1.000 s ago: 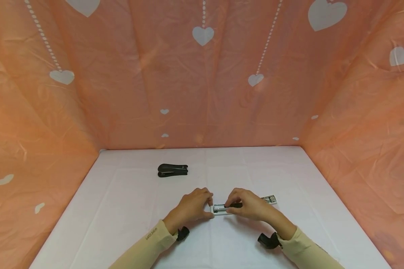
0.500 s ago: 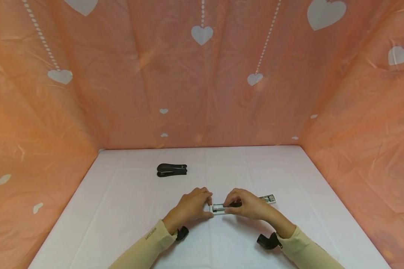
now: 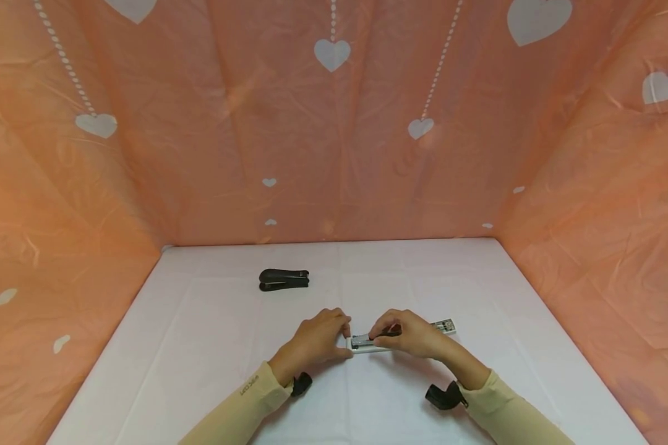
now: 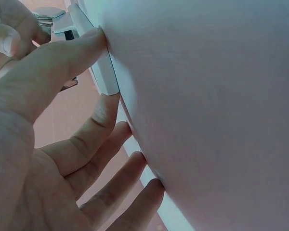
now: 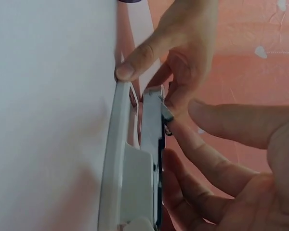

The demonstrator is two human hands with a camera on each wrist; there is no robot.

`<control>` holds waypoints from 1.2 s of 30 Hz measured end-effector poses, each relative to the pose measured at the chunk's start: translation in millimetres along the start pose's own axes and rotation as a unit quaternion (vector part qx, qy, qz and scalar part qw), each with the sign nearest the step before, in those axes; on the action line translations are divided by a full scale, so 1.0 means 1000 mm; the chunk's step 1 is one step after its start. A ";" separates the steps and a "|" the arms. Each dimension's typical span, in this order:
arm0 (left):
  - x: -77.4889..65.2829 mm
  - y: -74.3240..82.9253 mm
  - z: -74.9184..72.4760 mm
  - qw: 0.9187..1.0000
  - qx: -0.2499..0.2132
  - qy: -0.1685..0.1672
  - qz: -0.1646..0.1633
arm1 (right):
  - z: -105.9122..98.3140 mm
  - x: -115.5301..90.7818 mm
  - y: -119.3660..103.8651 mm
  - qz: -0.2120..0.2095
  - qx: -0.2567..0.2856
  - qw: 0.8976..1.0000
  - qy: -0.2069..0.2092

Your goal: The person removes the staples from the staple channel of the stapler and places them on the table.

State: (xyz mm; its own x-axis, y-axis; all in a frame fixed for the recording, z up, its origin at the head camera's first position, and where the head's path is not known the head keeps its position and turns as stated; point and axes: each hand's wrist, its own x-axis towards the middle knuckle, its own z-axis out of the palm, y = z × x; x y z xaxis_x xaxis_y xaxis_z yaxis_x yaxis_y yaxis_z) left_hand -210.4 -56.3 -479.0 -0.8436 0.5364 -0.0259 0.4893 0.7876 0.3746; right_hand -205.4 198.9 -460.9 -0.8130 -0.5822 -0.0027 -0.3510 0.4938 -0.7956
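Observation:
A white stapler (image 3: 370, 350) lies opened out on the table, its metal staple channel (image 5: 151, 115) exposed. My left hand (image 3: 321, 337) grips the stapler's left end, thumb on the near side and fingers on the far side. In the left wrist view the thumb presses the white base (image 4: 105, 77) and the other fingertips rest on the tabletop. My right hand (image 3: 409, 334) is over the channel, its thumb and index finger pinching a small silvery piece that looks like a strip of staples (image 5: 167, 113). The hand hides the middle of the stapler.
A black stapler (image 3: 284, 280) lies farther back, left of my hands. The white-covered table (image 3: 200, 321) is walled by orange cloth (image 3: 334, 154) with white hearts. The white stapler's patterned far end (image 3: 445, 326) sticks out beyond my right hand.
The silvery piece now shows tilted over the channel at my right fingertips, where the channel showed bare before. My left hand keeps its hold; the black stapler has not moved.

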 end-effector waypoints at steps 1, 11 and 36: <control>0.000 0.000 0.000 1.000 0.001 0.001 0.000 | 0.001 0.000 0.000 -0.002 -0.001 1.000 0.003; -0.001 0.000 0.000 1.000 0.005 0.004 0.001 | 0.014 0.004 -0.001 -0.008 -0.044 0.997 0.066; 0.000 0.001 -0.001 1.000 0.011 0.005 0.003 | 0.022 0.007 -0.005 -0.143 -0.323 0.928 0.121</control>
State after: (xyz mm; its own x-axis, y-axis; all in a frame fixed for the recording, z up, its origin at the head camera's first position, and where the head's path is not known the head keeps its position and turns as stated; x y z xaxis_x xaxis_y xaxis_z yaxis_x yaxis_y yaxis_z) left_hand -209.7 -56.0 -477.3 -0.8431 0.5375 -0.0149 0.4983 0.7915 0.3539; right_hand -199.2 178.3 -469.9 -0.6963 -0.6264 0.3503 -0.7106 0.6704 -0.2136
